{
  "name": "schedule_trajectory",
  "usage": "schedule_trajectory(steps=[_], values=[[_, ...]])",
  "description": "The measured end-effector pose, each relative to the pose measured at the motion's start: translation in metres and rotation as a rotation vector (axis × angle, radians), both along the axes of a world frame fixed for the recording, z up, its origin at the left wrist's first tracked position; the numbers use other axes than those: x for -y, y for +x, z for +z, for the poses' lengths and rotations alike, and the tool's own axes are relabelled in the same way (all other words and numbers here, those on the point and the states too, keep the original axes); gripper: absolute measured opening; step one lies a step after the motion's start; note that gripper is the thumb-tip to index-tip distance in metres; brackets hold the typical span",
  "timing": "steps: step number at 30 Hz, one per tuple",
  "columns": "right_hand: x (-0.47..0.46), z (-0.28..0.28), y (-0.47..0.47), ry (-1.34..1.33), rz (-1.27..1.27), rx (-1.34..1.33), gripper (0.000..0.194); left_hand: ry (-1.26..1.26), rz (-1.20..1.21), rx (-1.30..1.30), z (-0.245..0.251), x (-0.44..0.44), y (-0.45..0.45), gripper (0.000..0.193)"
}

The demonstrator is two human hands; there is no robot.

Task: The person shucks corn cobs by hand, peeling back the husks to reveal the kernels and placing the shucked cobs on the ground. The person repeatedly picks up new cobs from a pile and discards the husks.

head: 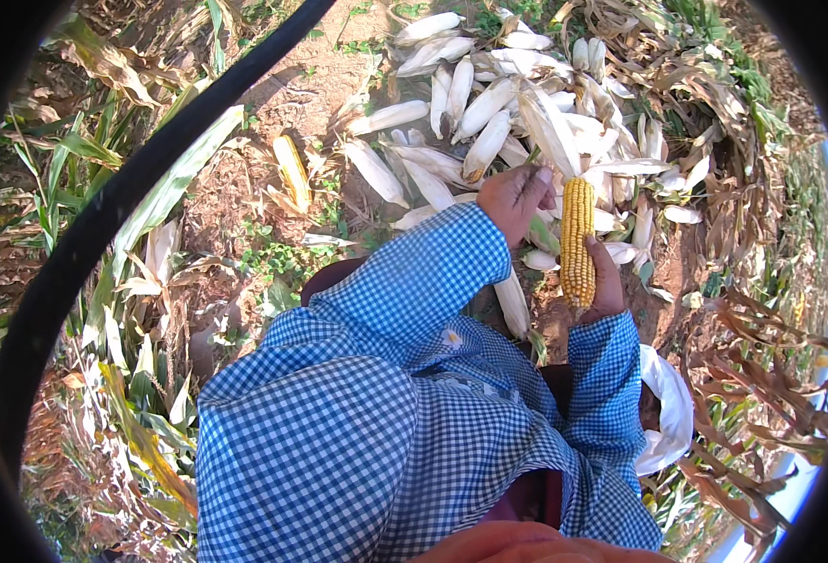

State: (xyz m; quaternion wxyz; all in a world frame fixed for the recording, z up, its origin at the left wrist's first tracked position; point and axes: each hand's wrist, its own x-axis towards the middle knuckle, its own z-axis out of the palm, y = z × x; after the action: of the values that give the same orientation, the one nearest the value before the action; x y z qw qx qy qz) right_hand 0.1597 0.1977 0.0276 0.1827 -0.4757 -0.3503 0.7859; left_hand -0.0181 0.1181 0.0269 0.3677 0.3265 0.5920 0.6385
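My right hand (605, 278) grips a yellow corn cob (578, 239) by its lower right side. The kernels are bare, and pale dry husk leaves (551, 127) still hang from the cob's top end, spread upward and to the right. Close to that upper end, my left hand (518, 200) has its fingers curled. A thin greenish strip shows at its fingertips, but whether the fingers hold it or a husk leaf is unclear. Beyond both hands lies a heap of corn ears in whitish husks (488, 141).
A husked yellow cob (293, 172) lies on the soil at the left. Dry corn stalks (695, 105) flank the heap on the right. A white bag-like item (669, 415) sits beside my right sleeve. A dark curved strap or cable (125, 190) crosses the view's left side.
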Motion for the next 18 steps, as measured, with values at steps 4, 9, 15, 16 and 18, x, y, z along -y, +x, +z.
schedule_trajectory(steps=[4, 9, 15, 16, 18], values=[[0.014, 0.008, -0.01, 0.152, 0.086, -0.055, 0.057, -0.167, 0.273, 0.666, -0.009, -0.009, -0.047, 0.037], [0.039, 0.009, -0.018, 0.459, 0.233, 0.017, 0.068, -0.212, -0.098, 0.617, -0.016, -0.011, -0.034, 0.046], [0.067, 0.007, -0.025, 0.933, 0.614, 0.368, 0.08, -0.186, 0.042, 0.956, -0.027, -0.015, -0.045, 0.044], [0.067, 0.01, -0.024, 0.989, 0.616, 0.332, 0.08, -0.138, -0.001, 0.945, -0.029, -0.014, -0.05, 0.044], [0.065, 0.018, -0.024, 1.0, 0.655, 0.385, 0.079, -0.085, -0.021, 0.954, -0.031, -0.01, -0.058, 0.045]])
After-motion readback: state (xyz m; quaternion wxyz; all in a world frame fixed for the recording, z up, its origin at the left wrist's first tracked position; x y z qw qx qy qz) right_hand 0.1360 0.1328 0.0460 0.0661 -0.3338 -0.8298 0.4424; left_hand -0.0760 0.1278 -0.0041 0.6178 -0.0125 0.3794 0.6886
